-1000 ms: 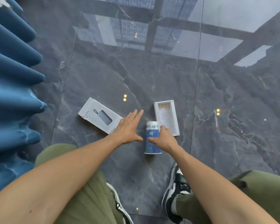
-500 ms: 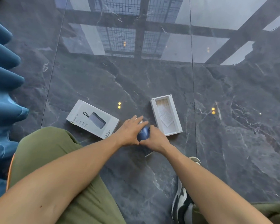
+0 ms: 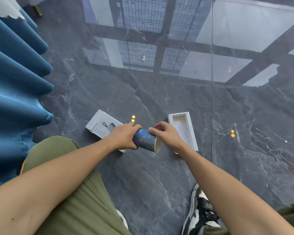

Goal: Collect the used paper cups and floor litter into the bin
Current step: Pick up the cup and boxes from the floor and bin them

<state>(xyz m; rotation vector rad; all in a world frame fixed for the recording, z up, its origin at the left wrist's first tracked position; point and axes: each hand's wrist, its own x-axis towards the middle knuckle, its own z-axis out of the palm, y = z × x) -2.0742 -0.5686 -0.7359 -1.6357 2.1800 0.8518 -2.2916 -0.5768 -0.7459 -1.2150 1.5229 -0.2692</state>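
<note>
A blue paper cup (image 3: 145,140) with small pale specks is held on its side above the dark floor, its white mouth turned to the right. My left hand (image 3: 124,137) grips its base end, fingers curled round it. My right hand (image 3: 166,134) pinches the rim at the mouth end. A white product box lid (image 3: 100,124) lies flat on the floor behind my left hand, partly hidden by it. An open white box tray (image 3: 185,126) with paper inside lies behind my right hand. No bin is in view.
A blue pleated curtain (image 3: 15,85) hangs along the left side. The glossy dark marble floor (image 3: 159,184) reflects a window frame. My knees in green trousers (image 3: 71,192) and a black-and-white shoe (image 3: 199,216) are at the bottom.
The cup stood upright on the floor under my right hand; both hands closed on it and lifted it, and it now lies sideways between them.
</note>
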